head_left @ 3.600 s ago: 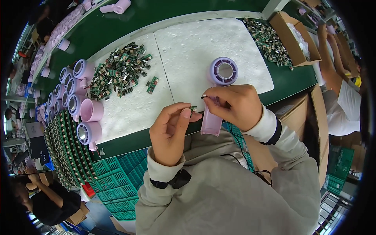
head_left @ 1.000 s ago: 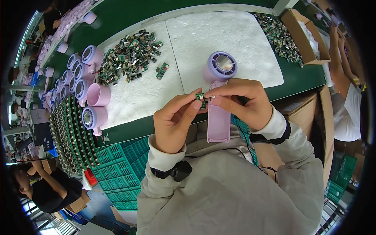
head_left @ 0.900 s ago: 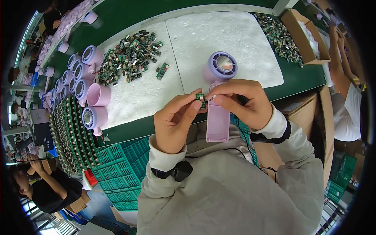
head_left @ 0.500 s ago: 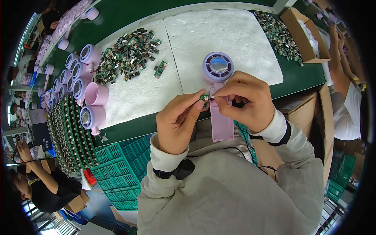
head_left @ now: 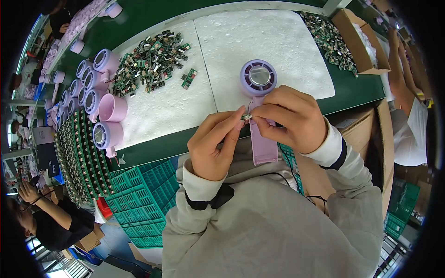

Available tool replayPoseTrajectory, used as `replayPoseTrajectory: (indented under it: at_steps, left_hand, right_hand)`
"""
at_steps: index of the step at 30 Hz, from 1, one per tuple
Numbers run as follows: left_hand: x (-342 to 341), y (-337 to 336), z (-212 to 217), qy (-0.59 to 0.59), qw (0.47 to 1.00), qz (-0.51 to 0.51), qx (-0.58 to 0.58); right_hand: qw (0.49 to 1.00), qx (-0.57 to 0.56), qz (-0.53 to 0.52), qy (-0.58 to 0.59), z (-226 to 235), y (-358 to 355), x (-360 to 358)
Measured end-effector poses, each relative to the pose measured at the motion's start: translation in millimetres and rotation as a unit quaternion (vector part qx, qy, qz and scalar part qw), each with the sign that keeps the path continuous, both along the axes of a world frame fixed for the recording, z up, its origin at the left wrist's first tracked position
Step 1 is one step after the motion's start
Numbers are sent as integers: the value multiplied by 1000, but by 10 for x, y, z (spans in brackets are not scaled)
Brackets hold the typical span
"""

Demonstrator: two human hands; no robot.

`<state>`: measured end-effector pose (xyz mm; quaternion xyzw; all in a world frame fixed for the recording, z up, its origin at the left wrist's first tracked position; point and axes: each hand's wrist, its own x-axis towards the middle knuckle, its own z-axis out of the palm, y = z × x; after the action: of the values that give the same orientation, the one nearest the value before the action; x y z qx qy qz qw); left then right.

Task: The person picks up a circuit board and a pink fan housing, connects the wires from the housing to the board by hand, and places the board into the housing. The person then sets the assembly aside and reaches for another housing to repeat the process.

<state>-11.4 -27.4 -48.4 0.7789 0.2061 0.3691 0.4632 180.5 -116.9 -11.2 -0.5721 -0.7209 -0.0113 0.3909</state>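
My left hand pinches a small green circuit board between thumb and fingertips, its narrow edge now turned up. The fingertips of my right hand are pressed together at the board's right end, on what looks like a thin wire coming from the fan's neck; its tip is hidden. Under both hands lies a handheld fan with a round lilac head and a silver centre. Its pink handle is an open shell that reaches over the table's near edge toward me.
White foam sheets cover the green table. On them lie a heap of circuit boards and one loose board. Lilac fans and rows of boards stand left. Cardboard box, more boards right; green crates below.
The circuit board has tipped from showing its face to showing its edge. My right fingertips have closed in on it, and my left hand has shifted slightly right.
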Motion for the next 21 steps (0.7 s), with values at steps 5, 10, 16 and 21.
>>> replayPoseTrajectory:
  at_steps: [5,10,16,21]
  left_hand:
    - [-9,-34,0,4,1000,10,8]
    - [-16,-76,-32,7,999,29,30]
    - [75,-193,-160,-1,990,90,113]
    - [140,-218,-196,-2,979,121,162]
  right_hand:
    - [1000,4,-8,-14,-5,-19,-51]
    - [1000,16,-25,-7,-23,-30,-99]
    - [992,-17,-88,86,-101,-76,-317]
    - [989,-25,-96,109,-114,-64,-311]
